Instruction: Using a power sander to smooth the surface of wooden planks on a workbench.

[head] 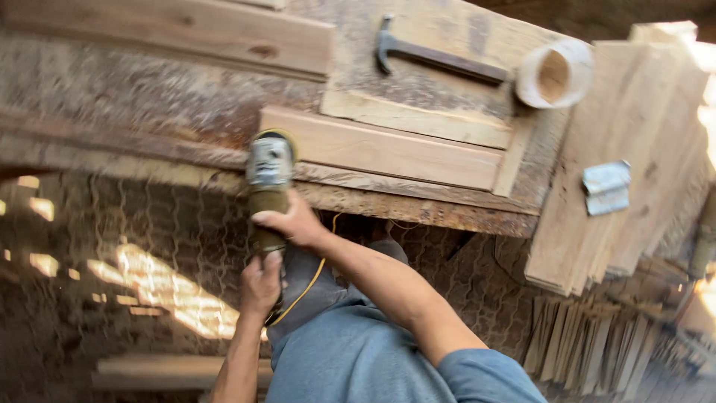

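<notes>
The right hand [294,222] is closed over the middle of the grinder [268,190], fingers wrapped across its olive body. The left hand [259,285], at 6 o'clock from the right, grips the grinder's rear end, where a yellow cord [309,283] leaves toward 5 o'clock. The grinder points to 12 o'clock; its grey head sits at the left end of a pale board [388,149], at the edge of the worn bench [149,97]. Whether the disc touches the board cannot be told.

Further out, at 1 o'clock from the grinder, a hammer [436,56] lies on the bench, its handle reaching a short white pipe [556,73]. At 3 o'clock, well apart, a stack of planks [619,134] carries a small folded grey piece [606,186]. At 11 o'clock a long plank [171,30] lies across the bench. Wire mesh [112,246] hangs below the bench edge, sunlit in patches.
</notes>
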